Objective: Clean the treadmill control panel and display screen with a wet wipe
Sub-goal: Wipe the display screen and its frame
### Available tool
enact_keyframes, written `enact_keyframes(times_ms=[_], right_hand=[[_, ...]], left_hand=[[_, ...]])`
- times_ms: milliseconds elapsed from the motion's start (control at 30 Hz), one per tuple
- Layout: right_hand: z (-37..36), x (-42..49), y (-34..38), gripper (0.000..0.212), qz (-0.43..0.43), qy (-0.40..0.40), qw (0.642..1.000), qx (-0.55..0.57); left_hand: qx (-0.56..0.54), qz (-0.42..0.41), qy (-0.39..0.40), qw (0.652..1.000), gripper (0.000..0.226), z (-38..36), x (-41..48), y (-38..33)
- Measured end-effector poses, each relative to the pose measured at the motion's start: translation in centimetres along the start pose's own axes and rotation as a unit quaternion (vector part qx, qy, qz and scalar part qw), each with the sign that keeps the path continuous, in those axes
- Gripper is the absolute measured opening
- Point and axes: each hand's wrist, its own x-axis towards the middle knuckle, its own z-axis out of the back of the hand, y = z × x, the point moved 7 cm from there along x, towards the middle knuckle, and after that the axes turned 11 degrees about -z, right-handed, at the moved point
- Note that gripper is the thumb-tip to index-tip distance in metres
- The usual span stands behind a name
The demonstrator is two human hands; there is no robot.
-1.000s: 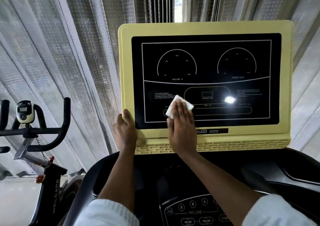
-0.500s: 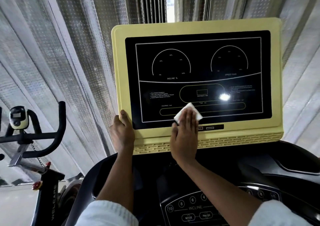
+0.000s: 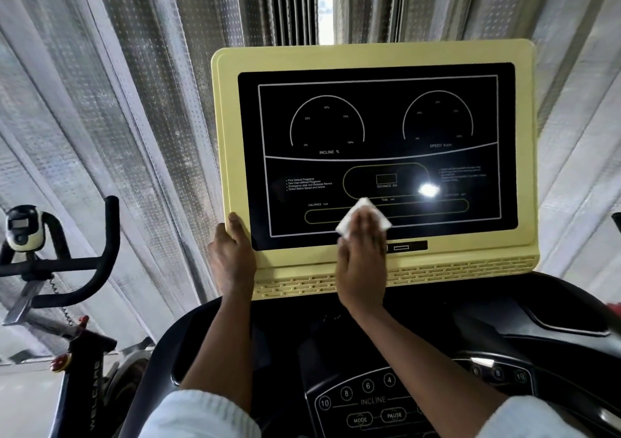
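1. Foremost, display screen [image 3: 376,118]: black glass panel, long axis running left to right, set in a yellow frame [image 3: 524,135] and facing the wearer. A bright glare spot sat right of centre.
2. Control panel [image 3: 373,400]: dark console below the screen and nearer the body, marked with numbered INCLINE keys, MODE and PAUSE. Both forearms passed above it and neither hand touched it. It was judged not yet wiped.
3. Right hand [image 3: 363,263]: laid flat, fingers straight and close together, clenching nothing. It pressed the wipe onto the glass at the screen's lower edge, near mid-width.
4. Left hand [image 3: 232,256]: clasped the frame's lower left corner, thumb over the front lip, fingers hidden behind. This was judged a steadying hold, well apart from the wipe.
5. Wet wipe [image 3: 363,206]: white, folded small, pinned between the right fingers and the glass. Its corners showed above and to both sides of the fingertips. It lay across the long oval outline beneath the DISTANCE box.
   - From the wipe, nearly all the remaining glass lay upward and out to left and right.
   - Strokes along the screen's long axis seemed the natural course.
   - The right hand was the one placed to make them.
   - The control panel lay directly beneath that wrist.
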Motion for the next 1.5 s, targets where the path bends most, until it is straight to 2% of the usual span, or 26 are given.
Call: enact_keyframes(times_ms=[33, 67, 100, 167, 200, 233, 333, 367, 500, 533, 567, 633, 667, 800, 833, 933, 967, 1067, 1100, 1133, 1233, 1267, 1367, 1400, 1433, 1500], right_hand=[[0.6, 0.3, -0.9, 0.059, -0.073, -0.026, 0.997, 0.015], [0.6, 0.2, -0.8, 0.061, -0.091, -0.030, 0.995, 0.012], [0.2, -0.3, 0.0, 0.062, -0.052, -0.010, 0.999, -0.002], [-0.7, -1.8, 1.7, 0.061, 0.107, 0.050, 0.992, -0.036], [-0.6, -1.9, 1.5, 0.061, 0.154, 0.064, 0.985, -0.045], [-0.2, -1.2, 0.7, 0.059, 0.152, 0.051, 0.986, -0.049], [1.6, 1.0, -2.9, 0.059, -0.059, -0.029, 0.998, -0.012], [1.6, 1.1, -2.9, 0.060, -0.081, -0.030, 0.996, -0.007], [0.3, -1.1, -0.3, 0.060, 0.141, 0.060, 0.987, -0.040], [0.7, -0.6, -1.0, 0.059, 0.138, 0.045, 0.988, -0.049], [1.3, 0.3, -2.3, 0.058, 0.083, 0.012, 0.995, -0.046], [2.8, 1.5, -5.1, 0.060, -0.102, -0.053, 0.993, -0.007], [2.9, 1.5, -5.2, 0.062, -0.128, -0.056, 0.990, -0.005], [1.3, -0.3, -2.9, 0.061, 0.090, 0.041, 0.994, -0.043], [1.6, 0.3, -3.7, 0.059, 0.075, 0.023, 0.996, -0.048], [3.3, 1.9, -6.6, 0.061, -0.142, -0.059, 0.988, -0.008], [3.1, 1.8, -6.0, 0.062, -0.138, -0.052, 0.989, -0.008], [1.7, 0.0, -3.2, 0.061, 0.050, 0.031, 0.998, -0.029], [1.8, 0.1, -3.8, 0.060, 0.063, 0.029, 0.997, -0.035], [2.2, 0.8, -4.8, 0.059, 0.028, 0.002, 0.999, -0.037], [3.8, 2.1, -7.5, 0.062, -0.171, -0.077, 0.982, 0.006], [3.6, 2.1, -6.8, 0.063, -0.153, -0.067, 0.986, 0.003], [2.7, 1.3, -4.7, 0.061, 0.032, 0.005, 0.999, -0.030], [2.9, 1.8, -5.3, 0.059, 0.044, 0.004, 0.998, -0.040], [3.4, 2.5, -6.5, 0.058, 0.012, -0.021, 0.999, -0.043], [4.8, 3.6, -8.6, 0.060, -0.128, -0.071, 0.989, -0.017]], left_hand=[[0.001, 0.003, -0.001, 1.000, 0.066, 0.0, 0.0, 0.1], [0.001, 0.006, 0.000, 1.000, 0.065, 0.0, 0.0, 0.1], [0.001, 0.007, 0.001, 1.000, 0.065, 0.0, 0.1, 0.1], [-0.001, 0.008, 0.003, 1.000, 0.065, 0.0, 0.0, 0.1], [-0.002, 0.009, 0.003, 1.000, 0.065, 0.0, 0.0, 0.1], [-0.002, 0.008, 0.003, 1.000, 0.066, 0.0, 0.0, 0.0], [-0.001, 0.001, -0.003, 1.000, 0.064, 0.0, 0.0, 0.0], [-0.001, 0.001, -0.005, 1.000, 0.064, -0.1, 0.1, 0.1], [0.000, -0.008, -0.012, 1.000, 0.066, -0.1, 0.2, 0.2], [0.000, -0.009, -0.014, 1.000, 0.067, -0.2, 0.2, 0.3], [0.002, -0.011, -0.015, 1.000, 0.067, -0.2, 0.3, 0.4], [0.003, -0.016, -0.018, 1.000, 0.070, -0.3, 0.3, 0.5], [0.006, -0.018, -0.020, 1.000, 0.073, -0.3, 0.4, 0.6], [0.007, -0.017, -0.017, 1.000, 0.077, -0.6, 0.5, 1.1], [0.007, -0.016, -0.016, 1.000, 0.077, -0.6, 0.6, 1.0], [0.005, -0.019, -0.016, 1.000, 0.073, -0.5, 0.4, 0.7], [0.003, -0.019, -0.016, 1.000, 0.071, -0.5, 0.4, 0.6], [-0.001, -0.022, -0.019, 1.000, 0.073, -0.4, 0.4, 0.6], [-0.001, -0.022, -0.020, 1.000, 0.075, -0.4, 0.4, 0.6], [0.000, -0.023, -0.022, 0.999, 0.077, -0.4, 0.4, 0.6], [0.003, -0.027, -0.025, 0.999, 0.076, -0.4, 0.4, 0.6], [0.004, -0.029, -0.025, 0.999, 0.075, -0.4, 0.5, 0.7], [0.001, -0.027, -0.023, 0.999, 0.073, -0.6, 0.5, 0.8], [0.001, -0.027, -0.025, 0.999, 0.072, -0.5, 0.4, 0.8], [0.004, -0.028, -0.026, 0.999, 0.072, -0.4, 0.4, 0.7], [0.008, -0.031, -0.027, 0.999, 0.069, -0.2, 0.4, 0.5]])
